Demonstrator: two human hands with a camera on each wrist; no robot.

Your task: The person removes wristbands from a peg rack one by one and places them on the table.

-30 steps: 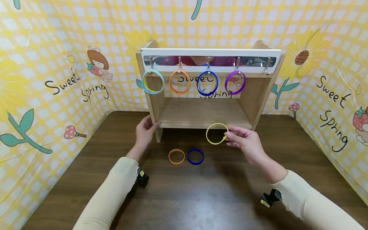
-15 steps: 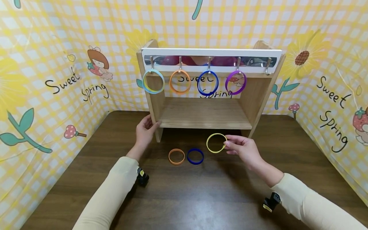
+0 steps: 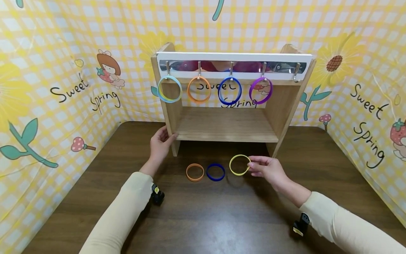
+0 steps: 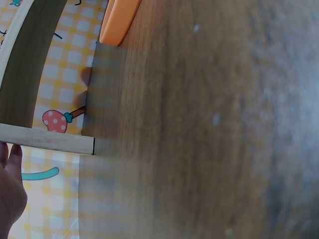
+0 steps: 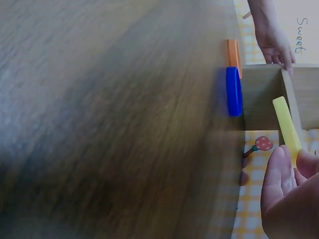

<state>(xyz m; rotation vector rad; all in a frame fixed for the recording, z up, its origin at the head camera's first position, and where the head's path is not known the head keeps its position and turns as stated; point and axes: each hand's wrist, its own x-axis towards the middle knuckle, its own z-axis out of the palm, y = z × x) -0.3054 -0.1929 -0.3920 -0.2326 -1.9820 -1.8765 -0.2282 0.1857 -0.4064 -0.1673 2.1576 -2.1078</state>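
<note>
Just right of centre in the head view, the fingers [image 3: 257,163] of the right hand [image 3: 269,170] pinch the right edge of a yellow ring [image 3: 239,164], thumb and fingertips closed on its rim. The ring hangs a little above the tabletop [image 3: 203,218], its faint shadow below it; the right wrist view shows the yellow band [image 5: 287,124] held clear of the wood. To its left, a blue ring [image 3: 215,172] lies flat on the tabletop, close beside but apart from the yellow one, and an orange ring [image 3: 195,172] lies just left of the blue.

Left of centre, the left hand [image 3: 160,144] rests against the lower left corner of a wooden rack [image 3: 225,123], fingers lightly curled round the side panel's front edge.

Across the upper middle of the frame, the rack's metal rail carries five hooks. Four hold rings: a light blue ring with yellow [image 3: 169,89], a second orange ring [image 3: 199,89], a second blue ring [image 3: 229,90] and a purple ring [image 3: 260,90]. The rightmost hook [image 3: 296,72] is bare. Yellow checked backdrop [image 3: 63,70] with flowers and lettering fills the frame's edges
</note>
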